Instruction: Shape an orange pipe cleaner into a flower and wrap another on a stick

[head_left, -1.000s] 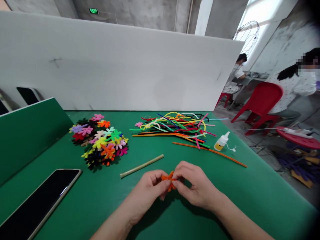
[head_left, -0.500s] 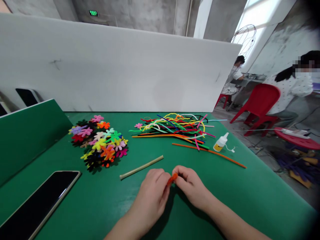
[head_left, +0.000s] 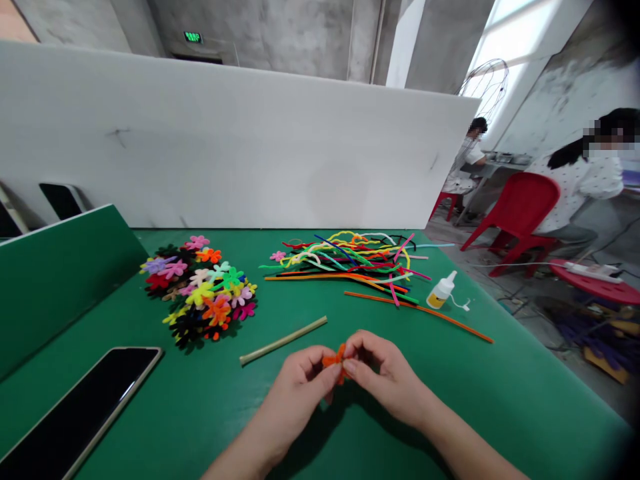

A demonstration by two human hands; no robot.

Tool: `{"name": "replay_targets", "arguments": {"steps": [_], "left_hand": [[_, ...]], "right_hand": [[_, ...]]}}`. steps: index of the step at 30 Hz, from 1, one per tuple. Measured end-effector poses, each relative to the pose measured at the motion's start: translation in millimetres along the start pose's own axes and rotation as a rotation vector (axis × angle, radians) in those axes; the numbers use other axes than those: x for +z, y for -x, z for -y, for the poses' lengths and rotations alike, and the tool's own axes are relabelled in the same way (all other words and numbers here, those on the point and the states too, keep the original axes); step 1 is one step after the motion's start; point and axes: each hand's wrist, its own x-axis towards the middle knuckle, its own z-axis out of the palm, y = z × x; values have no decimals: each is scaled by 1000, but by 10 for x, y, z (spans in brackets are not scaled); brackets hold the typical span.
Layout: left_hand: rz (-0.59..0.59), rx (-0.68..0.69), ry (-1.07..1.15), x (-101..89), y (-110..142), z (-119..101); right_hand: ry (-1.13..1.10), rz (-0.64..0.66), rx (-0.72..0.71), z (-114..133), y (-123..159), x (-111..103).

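Observation:
Between my two hands is an orange pipe-cleaner flower (head_left: 332,361), its fuzzy petals partly hidden by my fingers. My left hand (head_left: 303,381) pinches it from the left, thumb in front. From the other side, my right hand (head_left: 381,370) grips it between thumb and forefinger. Both hands are just above the green table (head_left: 190,413). A thin pale greenish stick (head_left: 283,341) lies beyond my left hand. Past my right hand rests a long orange pipe cleaner (head_left: 450,320).
A heap of colourful pipe-cleaner flowers (head_left: 200,293) sits at left, with a phone (head_left: 80,413) nearer. Loose pipe cleaners (head_left: 345,257) lie at the back beside a white glue bottle (head_left: 442,291). A white panel (head_left: 250,147) closes the far edge; people sit at right.
My left hand has turned, bringing its thumb forward. The orange flower now shows spread petals where only a small folded piece showed before. The view has tilted up slightly.

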Motion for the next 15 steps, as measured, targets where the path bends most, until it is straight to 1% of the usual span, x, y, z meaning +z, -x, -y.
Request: {"name": "replay_targets", "arguments": {"steps": [1, 3, 4, 6, 8, 10, 15], "left_hand": [[34, -45, 113, -6, -1, 1], [85, -91, 283, -15, 0, 11], [102, -102, 333, -19, 1, 17], [113, -107, 351, -27, 1, 22], [113, -90, 272, -38, -3, 16], [99, -61, 141, -49, -8, 2], [45, 84, -185, -46, -4, -12]], "right_hand": [[46, 17, -34, 9, 5, -17], [134, 45, -98, 24, 14, -47], [172, 55, -120, 31, 17, -57], [235, 56, -140, 41, 21, -61], [284, 45, -126, 46, 23, -47], [309, 41, -90, 41, 22, -26], [253, 60, 16, -18, 0, 8]]}}
